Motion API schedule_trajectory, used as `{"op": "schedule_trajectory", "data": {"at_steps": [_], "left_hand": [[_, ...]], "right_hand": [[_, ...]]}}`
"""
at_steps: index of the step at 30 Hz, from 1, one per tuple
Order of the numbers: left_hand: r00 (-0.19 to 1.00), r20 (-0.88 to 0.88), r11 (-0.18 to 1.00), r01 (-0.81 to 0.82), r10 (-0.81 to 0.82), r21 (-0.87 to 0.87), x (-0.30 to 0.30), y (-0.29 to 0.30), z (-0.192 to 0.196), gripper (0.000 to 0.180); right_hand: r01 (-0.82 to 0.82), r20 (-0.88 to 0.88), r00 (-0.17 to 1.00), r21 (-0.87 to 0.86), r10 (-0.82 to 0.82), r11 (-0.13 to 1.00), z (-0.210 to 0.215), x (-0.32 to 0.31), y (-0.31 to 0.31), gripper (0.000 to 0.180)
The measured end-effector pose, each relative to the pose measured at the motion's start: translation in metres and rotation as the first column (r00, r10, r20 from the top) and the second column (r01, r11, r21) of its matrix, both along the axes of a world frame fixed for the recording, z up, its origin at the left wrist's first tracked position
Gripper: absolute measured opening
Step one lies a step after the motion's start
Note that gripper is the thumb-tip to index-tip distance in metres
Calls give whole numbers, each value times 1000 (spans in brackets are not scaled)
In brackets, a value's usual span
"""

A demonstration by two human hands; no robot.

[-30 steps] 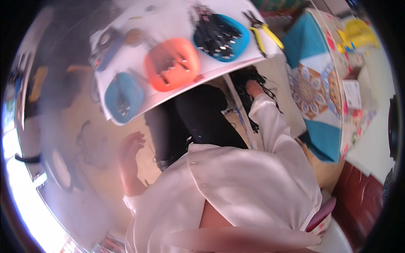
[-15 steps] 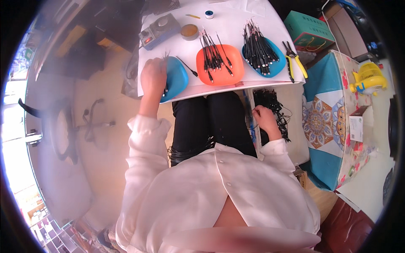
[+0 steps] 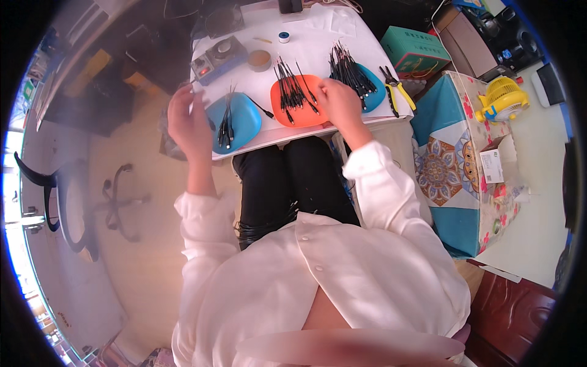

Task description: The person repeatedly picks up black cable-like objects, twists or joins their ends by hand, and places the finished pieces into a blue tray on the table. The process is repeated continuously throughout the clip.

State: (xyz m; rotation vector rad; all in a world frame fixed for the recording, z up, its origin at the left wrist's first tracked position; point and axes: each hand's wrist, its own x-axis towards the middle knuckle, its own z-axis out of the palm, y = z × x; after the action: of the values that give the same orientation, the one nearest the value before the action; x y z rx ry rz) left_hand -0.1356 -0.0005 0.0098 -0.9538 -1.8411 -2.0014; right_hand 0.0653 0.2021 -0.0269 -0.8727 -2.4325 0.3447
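My left hand (image 3: pixel 188 116) is raised beside the left blue tray (image 3: pixel 247 125), close to the soldering station. Its fingers are bent and smeared by motion, so what they hold, if anything, cannot be told. Several short black cables (image 3: pixel 226 128) with plugs lie in that tray. Over the right edge of the orange tray (image 3: pixel 284 119) is my right hand (image 3: pixel 342 104), fingers pressed together; whatever is between them is hidden. Black cables (image 3: pixel 292 92) fill the orange tray, and a thicker bunch (image 3: pixel 350 70) lies in the right blue tray (image 3: pixel 376 92), partly behind my right hand.
Behind the left tray stands a grey soldering station (image 3: pixel 217 58) with a red light, beside a round tin (image 3: pixel 259 60). A small spool (image 3: pixel 284 37) sits farther back. Yellow-handled wire strippers (image 3: pixel 398 92) lie at the table's right. A single cable (image 3: pixel 260 106) rests between two trays.
My right hand has come up from the dark cable bundle beside my lap to the orange tray. My left hand has moved off the left tray, exposing its cables. The view has shifted slightly.
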Motion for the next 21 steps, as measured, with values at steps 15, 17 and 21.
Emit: {"op": "schedule_trajectory", "data": {"at_steps": [15,17,21], "left_hand": [[534,675,859,352,-510,371,101,5,1,13],[536,668,856,359,-516,373,110,17,1,14],[454,663,797,440,-595,414,127,29,-2,15]], "right_hand": [[-177,-238,966,-318,103,931,40,1,-50,19],[-289,-332,930,-404,155,868,46,17,-77,16],[-283,-272,939,-267,210,921,39,34,-98,14]]}}
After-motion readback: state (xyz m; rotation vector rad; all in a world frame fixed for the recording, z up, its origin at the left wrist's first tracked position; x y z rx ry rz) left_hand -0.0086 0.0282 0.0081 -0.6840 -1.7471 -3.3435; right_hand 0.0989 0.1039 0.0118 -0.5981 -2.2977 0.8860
